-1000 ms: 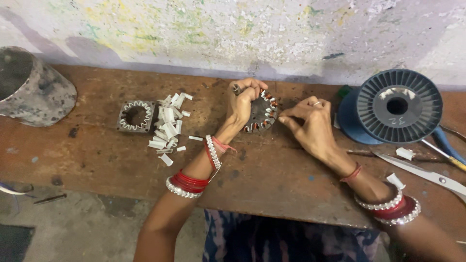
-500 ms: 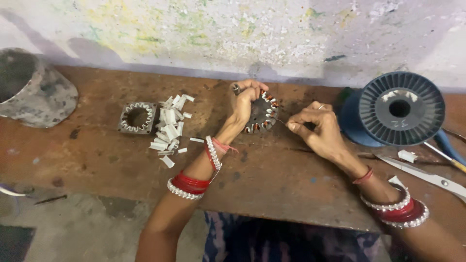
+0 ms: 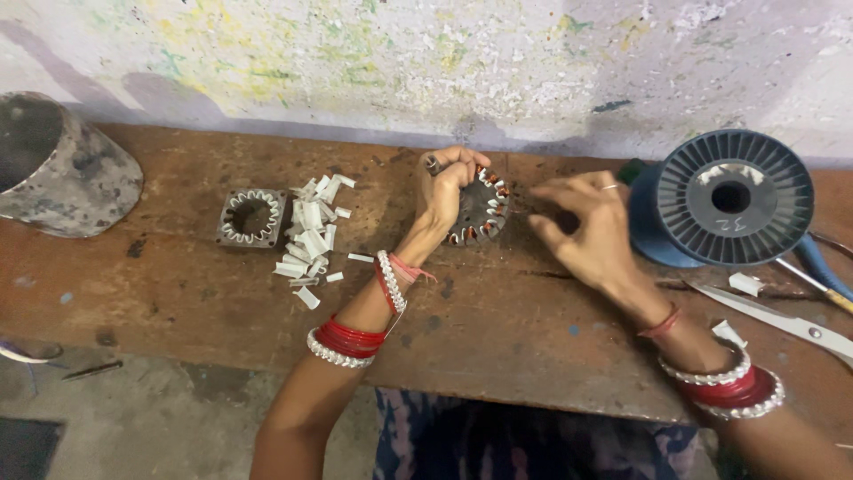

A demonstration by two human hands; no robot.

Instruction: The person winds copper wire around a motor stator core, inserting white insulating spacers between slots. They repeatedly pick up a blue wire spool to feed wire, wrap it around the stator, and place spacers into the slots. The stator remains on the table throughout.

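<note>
My left hand (image 3: 446, 188) grips a round metal stator core (image 3: 481, 210) with white slot liners, held on edge on the brown wooden bench (image 3: 498, 320). My right hand (image 3: 588, 224) hovers just right of the core, fingers pinched together as if on a thin wire, which I cannot make out. Both wrists wear red and white bangles. A second, square-framed stator core (image 3: 251, 217) lies flat to the left, beside a pile of small white paper strips (image 3: 308, 235).
A large blue-grey wire spool (image 3: 721, 197) lies at the right. Scissors (image 3: 782, 318) and a blue-handled tool (image 3: 822, 269) lie near the right edge. A grey upturned metal pot (image 3: 55, 167) lies at far left. A stained wall backs the bench.
My right hand has drawn a little to the right, away from the core. My left hand keeps its grip on the core.
</note>
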